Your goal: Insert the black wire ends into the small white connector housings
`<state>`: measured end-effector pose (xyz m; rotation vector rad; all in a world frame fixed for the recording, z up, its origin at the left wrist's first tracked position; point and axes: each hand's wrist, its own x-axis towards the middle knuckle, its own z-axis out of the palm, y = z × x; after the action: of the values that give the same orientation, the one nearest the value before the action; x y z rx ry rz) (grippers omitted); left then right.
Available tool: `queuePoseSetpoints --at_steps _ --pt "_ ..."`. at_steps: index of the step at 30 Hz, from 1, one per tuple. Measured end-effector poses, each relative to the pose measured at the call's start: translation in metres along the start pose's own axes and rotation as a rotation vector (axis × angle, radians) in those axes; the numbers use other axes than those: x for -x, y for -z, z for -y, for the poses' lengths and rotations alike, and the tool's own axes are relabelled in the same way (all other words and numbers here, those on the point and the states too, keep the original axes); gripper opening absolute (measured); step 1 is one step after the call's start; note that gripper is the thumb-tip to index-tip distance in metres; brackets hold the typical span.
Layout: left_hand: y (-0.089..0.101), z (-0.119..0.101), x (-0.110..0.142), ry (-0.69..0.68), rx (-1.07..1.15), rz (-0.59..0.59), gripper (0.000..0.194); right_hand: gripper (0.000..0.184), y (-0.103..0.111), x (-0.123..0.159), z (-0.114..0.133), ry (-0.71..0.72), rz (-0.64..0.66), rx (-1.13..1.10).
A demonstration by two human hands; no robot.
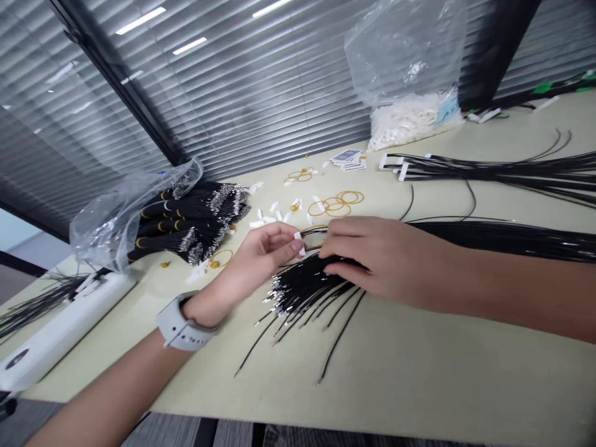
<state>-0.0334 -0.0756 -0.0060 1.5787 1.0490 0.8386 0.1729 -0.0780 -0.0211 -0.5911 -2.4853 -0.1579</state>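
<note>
My left hand (270, 251), with a grey watch band (186, 326) at the wrist, pinches a small white connector housing (298, 237) between thumb and fingertips. Thin black wires run from that housing toward my right hand (372, 254). The fingers of my right hand are curled on black wires, just above a thick loose bundle of black wires (302, 282). Silvery metal terminals (279, 298) tip the bundle's left end, and a few wires fan out toward the front. Exactly which wires the right fingers grip is partly hidden.
Behind the hands lie yellow rubber bands (344, 202) and loose white housings (265, 218). Bundled black wires (186, 214) in plastic lie left, near a white bar-shaped device (69, 332). A bag of white pieces (405, 121) stands at the back; wires with white connectors (493, 167) lie right.
</note>
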Motion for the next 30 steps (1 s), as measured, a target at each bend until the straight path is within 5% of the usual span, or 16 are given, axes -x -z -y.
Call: queuePoseSetpoints --at_steps 2,5,12,18,30 --pt "0.001 0.000 0.000 0.014 -0.008 -0.010 0.019 0.006 0.003 0.001 -0.001 -0.006 0.157 -0.033" --pt "0.000 0.000 0.000 0.028 -0.015 -0.014 0.018 0.012 0.001 0.003 -0.001 -0.051 0.221 -0.065" --pt "-0.004 -0.006 0.002 0.114 0.091 -0.034 0.017 0.011 -0.006 0.001 0.005 -0.244 0.041 -0.161" --pt "-0.002 -0.007 0.002 0.112 0.124 -0.036 0.017 0.018 -0.015 0.002 0.004 -0.101 -0.107 -0.100" --pt "0.000 -0.009 0.005 0.125 0.123 0.035 0.013 0.019 -0.016 0.005 0.007 -0.167 -0.187 -0.091"
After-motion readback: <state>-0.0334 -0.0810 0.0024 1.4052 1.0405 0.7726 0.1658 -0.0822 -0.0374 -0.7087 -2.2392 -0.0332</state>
